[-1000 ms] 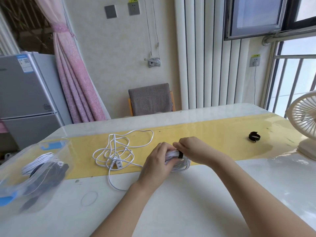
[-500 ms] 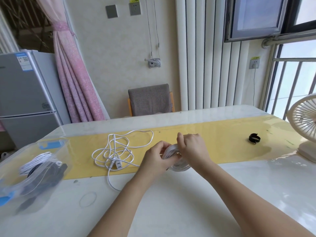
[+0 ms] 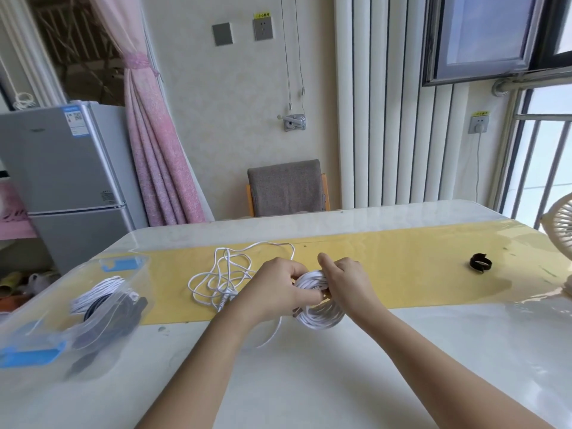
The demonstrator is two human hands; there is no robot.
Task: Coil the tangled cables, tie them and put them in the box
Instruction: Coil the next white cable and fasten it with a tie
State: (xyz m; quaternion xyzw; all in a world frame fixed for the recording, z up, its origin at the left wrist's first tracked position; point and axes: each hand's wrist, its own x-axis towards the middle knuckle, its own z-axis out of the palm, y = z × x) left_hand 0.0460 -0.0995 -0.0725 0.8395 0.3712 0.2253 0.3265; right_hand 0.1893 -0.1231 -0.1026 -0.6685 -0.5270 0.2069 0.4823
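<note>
Gripping a white coil [image 3: 320,315] from both sides, the two hands meet just above the near edge of the yellow mat [image 3: 390,267] on the table [image 3: 309,385]. The left hand [image 3: 275,292] has its fingers curled round the coil's left side. The right hand [image 3: 351,286] grasps the top and right side, thumb raised. The coil stands tilted on its edge, its lower loops touching the table. A short plug end sticks out under the left hand. Fingers cover the middle of the coil, so whether a tie is round it cannot be told.

A tangled cable [image 3: 223,278], also white, lies loose on the mat just left of the left hand. One strand runs from under that hand in a curve onto the bare table. A black strap [image 3: 480,262], rolled into a ring, sits on the mat well to the right of the hands.

At the table's left edge is the clear box [image 3: 122,263] with blue latches. Inside it lie a white bundle [image 3: 96,292] and a black bundle [image 3: 116,314], touching.

A fan [image 3: 560,230] shows at the right edge. Behind the table stand a chair [image 3: 286,187], a fridge [image 3: 62,181] and a pink curtain [image 3: 154,150].
</note>
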